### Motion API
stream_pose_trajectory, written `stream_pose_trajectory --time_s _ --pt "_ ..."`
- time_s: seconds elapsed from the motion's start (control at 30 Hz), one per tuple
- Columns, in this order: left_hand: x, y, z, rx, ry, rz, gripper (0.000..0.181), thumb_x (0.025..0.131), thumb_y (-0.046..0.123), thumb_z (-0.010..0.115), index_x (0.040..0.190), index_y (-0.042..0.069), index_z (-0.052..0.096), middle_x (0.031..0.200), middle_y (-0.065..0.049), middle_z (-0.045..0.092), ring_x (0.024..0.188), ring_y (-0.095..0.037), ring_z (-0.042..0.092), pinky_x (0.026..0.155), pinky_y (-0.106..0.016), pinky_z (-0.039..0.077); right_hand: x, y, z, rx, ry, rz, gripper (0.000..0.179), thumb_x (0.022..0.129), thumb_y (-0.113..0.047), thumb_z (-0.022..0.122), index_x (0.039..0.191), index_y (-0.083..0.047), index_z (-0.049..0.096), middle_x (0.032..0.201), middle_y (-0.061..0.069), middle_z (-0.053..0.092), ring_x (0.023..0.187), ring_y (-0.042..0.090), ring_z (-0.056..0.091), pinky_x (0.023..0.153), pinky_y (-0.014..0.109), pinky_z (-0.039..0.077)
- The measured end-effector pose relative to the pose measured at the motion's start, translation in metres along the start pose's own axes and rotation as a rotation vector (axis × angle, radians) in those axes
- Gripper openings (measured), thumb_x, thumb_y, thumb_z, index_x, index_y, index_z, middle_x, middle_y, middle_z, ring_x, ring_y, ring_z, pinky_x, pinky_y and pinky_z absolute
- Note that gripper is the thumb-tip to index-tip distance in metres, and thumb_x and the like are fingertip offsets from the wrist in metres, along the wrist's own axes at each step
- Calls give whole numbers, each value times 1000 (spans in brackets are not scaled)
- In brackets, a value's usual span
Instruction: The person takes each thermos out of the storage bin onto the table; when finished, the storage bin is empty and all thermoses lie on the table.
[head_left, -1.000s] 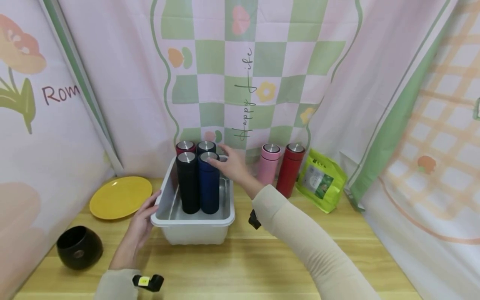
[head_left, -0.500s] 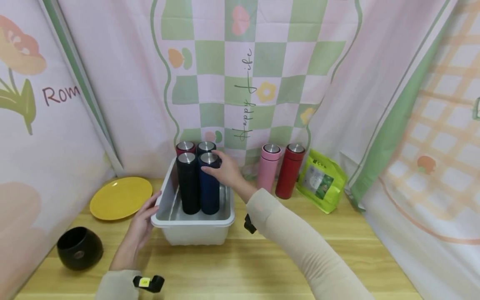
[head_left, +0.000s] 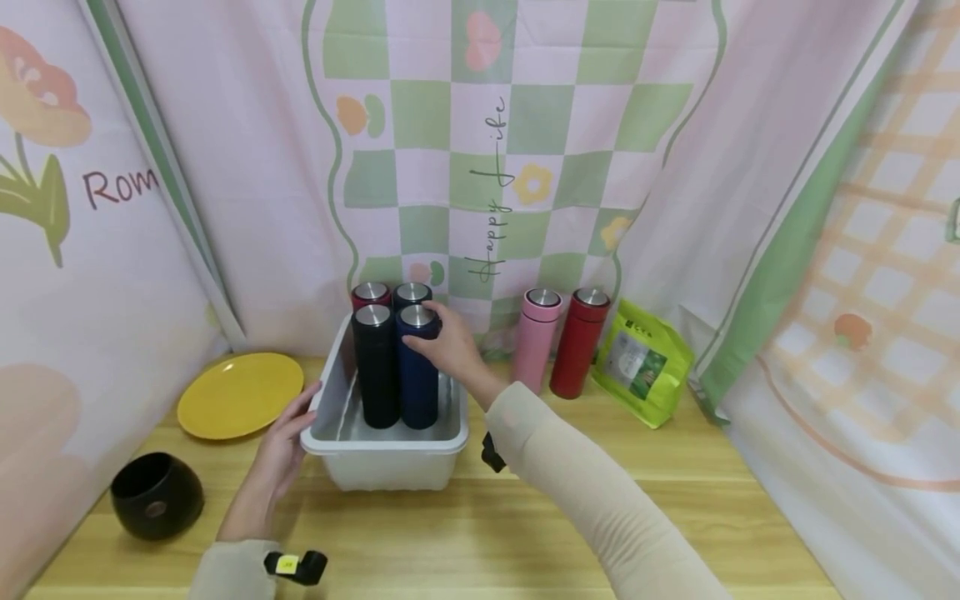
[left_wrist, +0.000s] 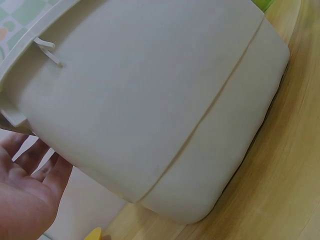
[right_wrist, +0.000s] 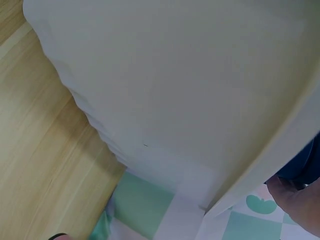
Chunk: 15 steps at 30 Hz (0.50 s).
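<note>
A white plastic bin [head_left: 390, 467] holds several upright thermos bottles with silver lid tops. Nearest in it are a black thermos [head_left: 377, 371] and a dark blue thermos [head_left: 418, 383]. Behind them a dark red thermos [head_left: 371, 293] and another dark thermos [head_left: 413, 293] show only their tops. My right hand [head_left: 453, 346] grips the dark blue thermos near its lid, thumb in front and fingers round the far side. On the bin's left side, under the rim, my left hand [head_left: 279, 446] rests with fingers extended; the left wrist view shows its palm and fingers [left_wrist: 42, 167] by the wall.
Right of the bin stand a pink thermos [head_left: 535, 342] and a red thermos [head_left: 580, 346], beside a bright green bag [head_left: 645, 362]. A yellow plate [head_left: 240, 396] and a dark round cup [head_left: 157, 496] lie to the left. A patterned curtain [head_left: 420, 175] hangs behind the wooden table [head_left: 480, 542].
My right hand has come down slightly from above the lids and closed round the top of the dark blue thermos. My left hand and the bin stay in place.
</note>
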<state>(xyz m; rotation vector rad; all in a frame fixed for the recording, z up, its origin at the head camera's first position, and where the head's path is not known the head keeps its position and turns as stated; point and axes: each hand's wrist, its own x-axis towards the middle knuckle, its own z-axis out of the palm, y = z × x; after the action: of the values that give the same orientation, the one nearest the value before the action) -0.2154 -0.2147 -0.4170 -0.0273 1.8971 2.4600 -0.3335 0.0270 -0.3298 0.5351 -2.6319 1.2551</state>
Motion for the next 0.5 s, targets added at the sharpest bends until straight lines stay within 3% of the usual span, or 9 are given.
stream_pose_trajectory --time_s 0.5 --pt "0 0 1 2 -5 11 56 105 11 35 156 6 13 161 -8 8 139 -23 16 100 -25 30 -7 1 -3 -2 -19 -3 68 83 -29 79 143 -14 49 143 14 44 129 30 41 103 45 35"
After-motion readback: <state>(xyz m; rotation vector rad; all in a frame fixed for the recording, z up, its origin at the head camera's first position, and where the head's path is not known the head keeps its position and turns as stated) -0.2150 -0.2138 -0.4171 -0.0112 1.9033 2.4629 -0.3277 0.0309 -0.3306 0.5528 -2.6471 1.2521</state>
